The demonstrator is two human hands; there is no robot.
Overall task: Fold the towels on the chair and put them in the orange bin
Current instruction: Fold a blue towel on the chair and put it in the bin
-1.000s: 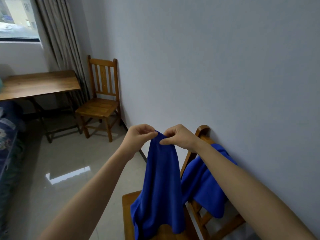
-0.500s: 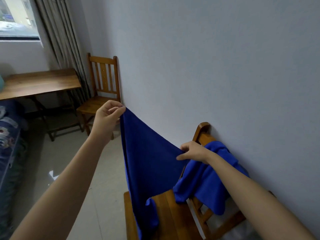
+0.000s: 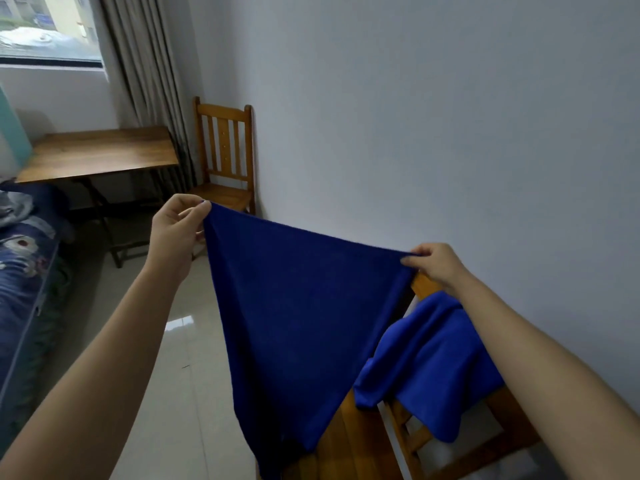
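The left hand (image 3: 176, 237) pinches one top corner of a dark blue towel (image 3: 301, 313) between thumb and curled fingers. The right hand (image 3: 438, 265) pinches the other top corner the same way, so the cloth hangs spread between them, its lower end dropping across the left edge of the seat of the chair (image 3: 349, 441). A second towel (image 3: 429, 368), brighter blue, lies draped over the top rail of that chair's back, just under the right forearm, with folds hanging toward the seat's rear edge.

Head view, forward and downward
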